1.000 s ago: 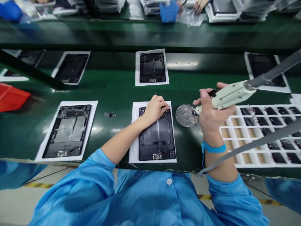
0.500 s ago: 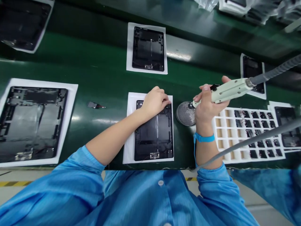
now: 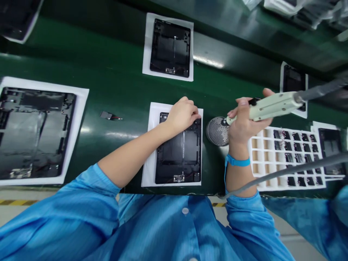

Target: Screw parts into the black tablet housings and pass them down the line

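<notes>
Working across a green bench [image 3: 116, 90]

White tray [image 3: 293, 188] at right, probably for reach; a grey hose [image 3: 310, 165] crosses over it. Paper [image 3: 149, 174] likely shields the central tablet [image 3: 176, 156] from scratches. Right hand [image 3: 241, 127] wraps a tool [image 3: 276, 106]; left hand [image 3: 181, 115] curls over the tablet's top, holding what, I cannot tell. Small black part [image 3: 106, 115], left.

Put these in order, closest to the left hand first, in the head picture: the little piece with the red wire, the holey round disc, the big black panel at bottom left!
1. Holey round disc: just right of the left hand.
2. Little piece with the red wire: left of that hand, on the green table.
3. Big black panel: even farther left, on a white sheet.
</notes>
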Action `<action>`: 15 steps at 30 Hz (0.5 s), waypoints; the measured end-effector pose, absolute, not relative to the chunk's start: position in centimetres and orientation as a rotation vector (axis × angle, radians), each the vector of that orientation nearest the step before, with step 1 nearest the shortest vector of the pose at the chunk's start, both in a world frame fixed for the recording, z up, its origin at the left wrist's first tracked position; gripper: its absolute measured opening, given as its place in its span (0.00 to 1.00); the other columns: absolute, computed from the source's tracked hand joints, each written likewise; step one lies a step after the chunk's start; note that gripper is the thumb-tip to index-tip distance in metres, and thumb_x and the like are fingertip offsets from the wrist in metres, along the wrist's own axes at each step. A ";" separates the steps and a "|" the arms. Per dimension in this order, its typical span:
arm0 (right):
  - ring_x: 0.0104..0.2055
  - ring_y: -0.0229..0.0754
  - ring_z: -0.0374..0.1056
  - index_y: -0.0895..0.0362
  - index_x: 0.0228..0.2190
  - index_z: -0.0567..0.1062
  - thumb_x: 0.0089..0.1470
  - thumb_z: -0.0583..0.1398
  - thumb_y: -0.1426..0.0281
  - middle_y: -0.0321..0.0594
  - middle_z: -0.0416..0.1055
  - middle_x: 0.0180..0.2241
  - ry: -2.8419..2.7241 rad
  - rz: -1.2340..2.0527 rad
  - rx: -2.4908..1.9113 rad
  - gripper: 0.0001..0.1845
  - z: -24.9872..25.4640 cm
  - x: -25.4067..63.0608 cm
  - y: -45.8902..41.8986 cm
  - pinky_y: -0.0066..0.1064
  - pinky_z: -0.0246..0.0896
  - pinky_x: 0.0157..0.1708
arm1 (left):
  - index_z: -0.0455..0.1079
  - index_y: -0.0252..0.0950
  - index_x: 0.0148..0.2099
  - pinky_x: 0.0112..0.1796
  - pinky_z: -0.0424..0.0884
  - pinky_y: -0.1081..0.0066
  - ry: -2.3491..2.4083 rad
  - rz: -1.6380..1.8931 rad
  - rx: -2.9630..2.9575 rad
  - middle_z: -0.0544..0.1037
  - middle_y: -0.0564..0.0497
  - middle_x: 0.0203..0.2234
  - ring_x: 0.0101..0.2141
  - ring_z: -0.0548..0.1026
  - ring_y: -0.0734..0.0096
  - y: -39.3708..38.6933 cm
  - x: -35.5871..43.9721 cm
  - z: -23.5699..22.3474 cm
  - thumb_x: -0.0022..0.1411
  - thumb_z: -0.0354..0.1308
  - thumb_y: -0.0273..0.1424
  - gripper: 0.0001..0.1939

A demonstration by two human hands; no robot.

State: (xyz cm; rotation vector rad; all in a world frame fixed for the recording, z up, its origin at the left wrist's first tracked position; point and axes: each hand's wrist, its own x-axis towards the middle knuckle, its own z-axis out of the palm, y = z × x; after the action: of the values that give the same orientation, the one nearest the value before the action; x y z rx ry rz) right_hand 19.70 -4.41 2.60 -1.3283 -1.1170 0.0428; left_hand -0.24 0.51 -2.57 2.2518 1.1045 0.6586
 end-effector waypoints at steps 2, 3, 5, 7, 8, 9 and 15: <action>0.22 0.35 0.61 0.45 0.62 0.69 0.69 0.65 0.55 0.39 0.76 0.44 -1.110 0.013 -1.286 0.25 3.9 19.1 -4.8 0.38 0.69 0.24 | 0.88 0.37 0.41 0.48 0.73 0.55 1.097 0.655 2.258 0.79 0.45 0.33 0.45 0.75 0.53 0.5 0.0 -2.6 0.77 0.69 0.35 0.11; 0.22 0.34 0.60 0.45 0.62 0.70 0.70 0.64 0.56 0.40 0.75 0.46 -1.121 0.007 -1.265 0.23 4.5 18.7 -4.9 0.38 0.69 0.25 | 0.88 0.36 0.42 0.49 0.74 0.55 1.095 0.656 2.258 0.79 0.45 0.33 0.46 0.75 0.53 0.5 0.1 -2.5 0.77 0.70 0.35 0.10; 0.22 0.32 0.59 0.46 0.63 0.71 0.73 0.61 0.56 0.42 0.75 0.48 -1.166 0.033 -1.238 0.21 5.1 17.6 -4.9 0.39 0.72 0.26 | 0.88 0.36 0.42 0.50 0.74 0.55 1.098 0.662 2.259 0.80 0.45 0.34 0.47 0.75 0.52 0.5 0.2 -2.5 0.77 0.70 0.35 0.10; 0.23 0.32 0.60 0.48 0.66 0.69 0.76 0.60 0.55 0.44 0.75 0.50 -1.231 0.119 -1.232 0.24 4.8 16.3 -4.6 0.40 0.74 0.28 | 0.88 0.35 0.43 0.50 0.74 0.54 1.106 0.665 2.259 0.80 0.44 0.35 0.47 0.75 0.52 0.5 0.4 -2.5 0.77 0.70 0.35 0.10; 0.24 0.32 0.61 0.49 0.68 0.66 0.77 0.59 0.54 0.46 0.76 0.51 -1.255 0.151 -1.238 0.26 4.4 15.7 -4.4 0.40 0.75 0.28 | 0.88 0.35 0.43 0.51 0.75 0.54 1.107 0.667 2.258 0.81 0.44 0.35 0.48 0.76 0.52 0.4 0.5 -2.5 0.77 0.70 0.34 0.10; 0.24 0.32 0.62 0.49 0.70 0.63 0.77 0.59 0.53 0.47 0.76 0.52 -1.276 0.172 -1.253 0.29 3.8 15.2 -4.2 0.41 0.76 0.28 | 0.87 0.35 0.42 0.51 0.75 0.53 1.106 0.670 2.255 0.81 0.44 0.36 0.48 0.76 0.52 0.4 0.5 -2.5 0.77 0.70 0.34 0.10; 0.24 0.32 0.62 0.48 0.75 0.52 0.80 0.54 0.50 0.49 0.77 0.52 -1.353 0.147 -1.365 0.33 1.4 14.5 -3.6 0.43 0.77 0.29 | 0.86 0.34 0.41 0.53 0.74 0.52 1.097 0.661 2.222 0.83 0.42 0.39 0.52 0.76 0.48 0.5 1.0 -2.8 0.76 0.71 0.33 0.09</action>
State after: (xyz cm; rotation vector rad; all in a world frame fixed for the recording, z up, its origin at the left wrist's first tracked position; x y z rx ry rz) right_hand 14.52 -3.60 1.42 -1.3647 -1.3532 0.1474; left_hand 1.00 0.46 -2.80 2.2224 1.0969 0.6610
